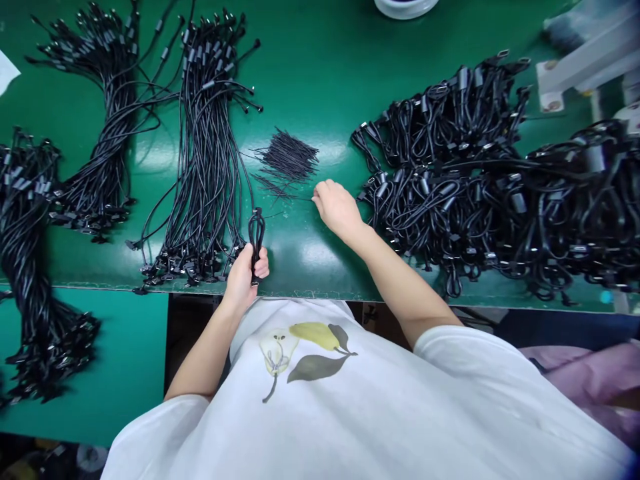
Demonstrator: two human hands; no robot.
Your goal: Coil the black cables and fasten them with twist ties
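My left hand (245, 272) is closed around a black cable (257, 230) folded into a narrow loop, held upright near the table's front edge. To the right, my right hand (337, 208) has its fingertips pinched together at the end of a thin black twist tie (303, 198). Just beyond that hand lies a loose pile of black twist ties (290, 157), a few of them scattered at its near side. A bundle of long straight cables (210, 147) lies directly left of the pile, its near ends close to my left hand.
Two more cable bundles (113, 127) (25, 220) lie farther left. On the right is a large heap of folded cables (450, 180). A white bowl (406, 8) stands at the back of the green table (320, 267). A white metal bracket (580, 67) is at the right.
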